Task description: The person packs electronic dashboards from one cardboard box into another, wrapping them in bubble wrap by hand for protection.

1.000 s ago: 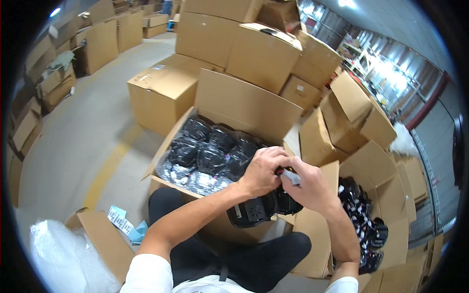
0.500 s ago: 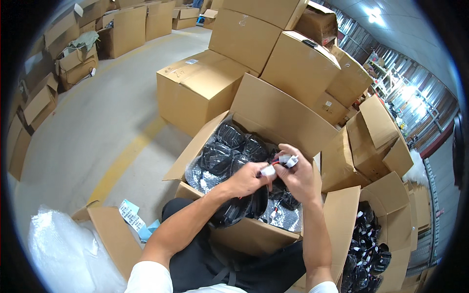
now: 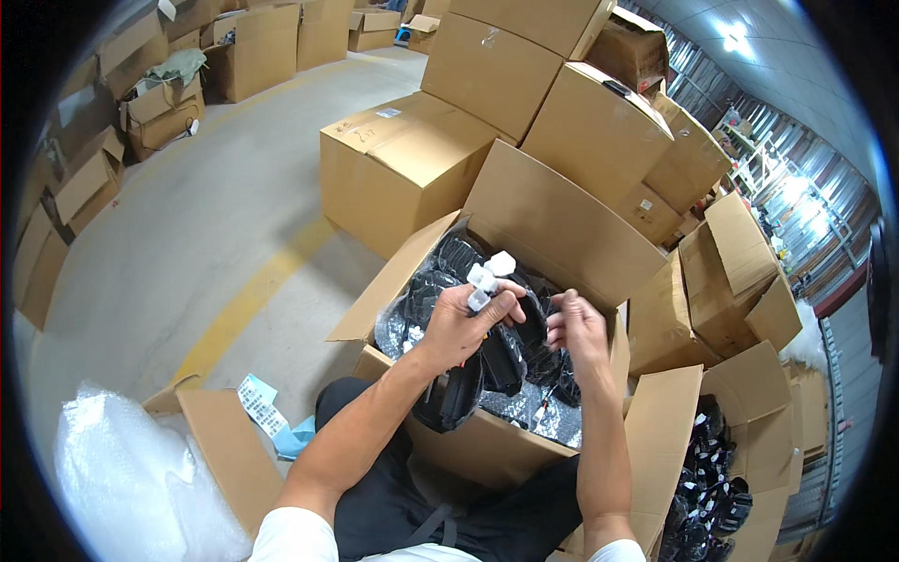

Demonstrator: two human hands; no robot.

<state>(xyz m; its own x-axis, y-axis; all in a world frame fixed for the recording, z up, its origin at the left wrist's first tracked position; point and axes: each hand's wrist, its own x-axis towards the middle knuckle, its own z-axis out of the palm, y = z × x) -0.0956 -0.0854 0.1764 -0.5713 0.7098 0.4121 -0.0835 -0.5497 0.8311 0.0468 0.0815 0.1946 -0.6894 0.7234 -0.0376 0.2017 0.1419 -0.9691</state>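
Observation:
Several white plastic wire connectors [image 3: 487,279] stick up from my left hand [image 3: 471,323], whose fingers and thumb are closed around them. Below that hand hang black plastic-wrapped parts [image 3: 451,393], in front of the near wall of an open cardboard box [image 3: 562,211]. My right hand [image 3: 581,332] is over the box's right side, apart from the connectors. Its fingers are loosely bent and slightly spread, with nothing visible in them. Inside the box lie more black parts in clear wrap [image 3: 426,290] and a sheet of bubble wrap [image 3: 534,417].
To my right stands an open box [image 3: 763,450] of black parts with white connectors. Bubble wrap [image 3: 131,468] and a box with a blue-and-white label strip [image 3: 267,407] are at lower left. Large closed boxes [image 3: 412,169] are stacked beyond. A yellow line [image 3: 248,295] crosses the floor.
The connectors, earlier between both hands, are now bunched upright in my left hand. My right hand has let go and drawn away to the right. The view has shifted slightly.

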